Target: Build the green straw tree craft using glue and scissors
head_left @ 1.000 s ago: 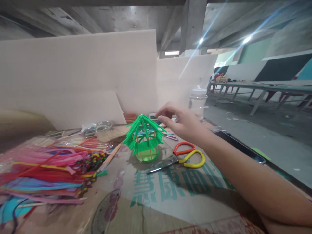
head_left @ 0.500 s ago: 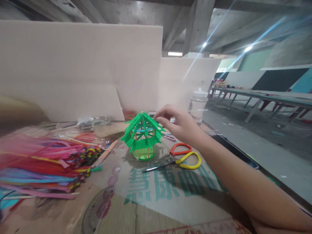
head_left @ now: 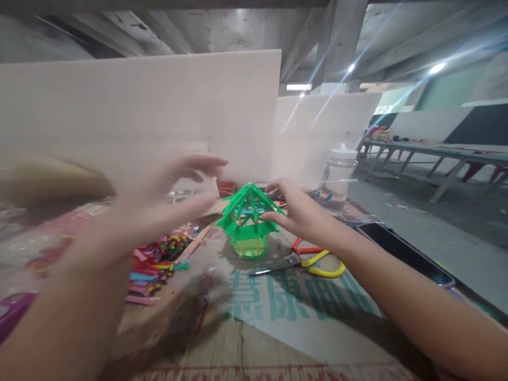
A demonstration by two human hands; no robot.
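Note:
A small model pavilion [head_left: 249, 225] stands upright in the middle of the table, with a fringed green roof, thin wooden posts and a green round base. My right hand [head_left: 291, 206] is at the right side of its roof, fingers apart and thumb in front of the roof edge; whether it touches is unclear. My left hand [head_left: 182, 185], smeared by motion, is raised to the left of the pavilion, open with nothing in it. Scissors [head_left: 297, 260] with one red and one yellow handle lie just right of the base, blades pointing left.
Bundles of coloured pipe cleaners [head_left: 159, 262] lie at the left, partly behind my left arm. A dark phone [head_left: 405, 254] rests along the right edge. A clear water bottle [head_left: 339, 177] stands behind my right hand, and white boards [head_left: 238, 116] close off the back.
My left hand has come into view from the left and stretched towards the pavilion. My right hand has moved closer around the roof's right side. The view has turned slightly left.

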